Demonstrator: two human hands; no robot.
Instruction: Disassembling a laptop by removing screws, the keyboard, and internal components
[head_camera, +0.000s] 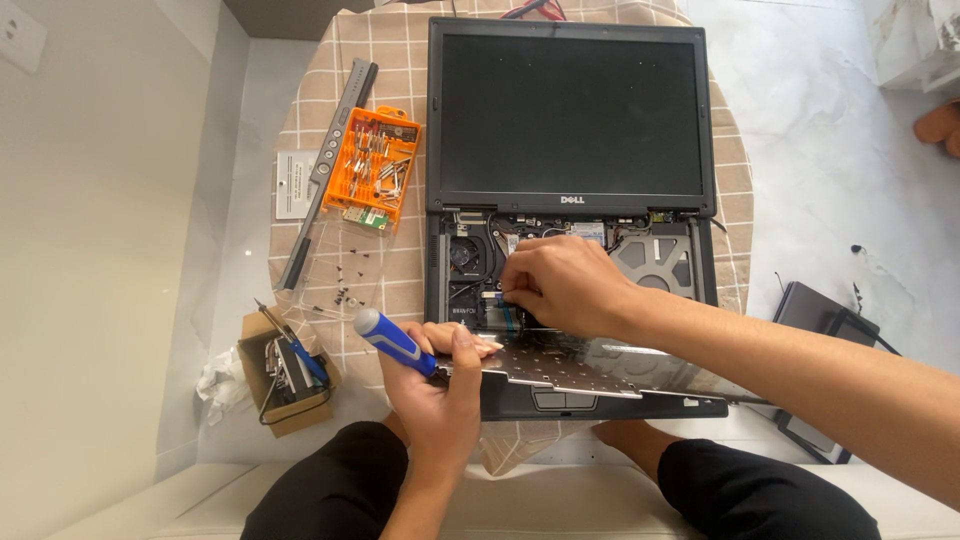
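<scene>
- While the laptop (570, 130) lies opened up at the surface's (320, 180) middle, its loosened keyboard (590, 365) tilts over the near edge.
- Right hand (560, 285) pinches a ribbon connector (497, 297) inside the bared chassis.
- Left hand (440, 385) grips a blue-handled screwdriver (395, 342) and props the keyboard's left end.
- An orange bit case (375, 165) sits toward the left edge.

My round table (735, 150), under a tan checked cloth (395, 45). Open laptop (570, 110) at centre. At ten o'clock: orange bit case (375, 165), grey trim strip (330, 165), white card (295, 185). At eight o'clock, clear tray (340, 265) with what look like small screws.
</scene>
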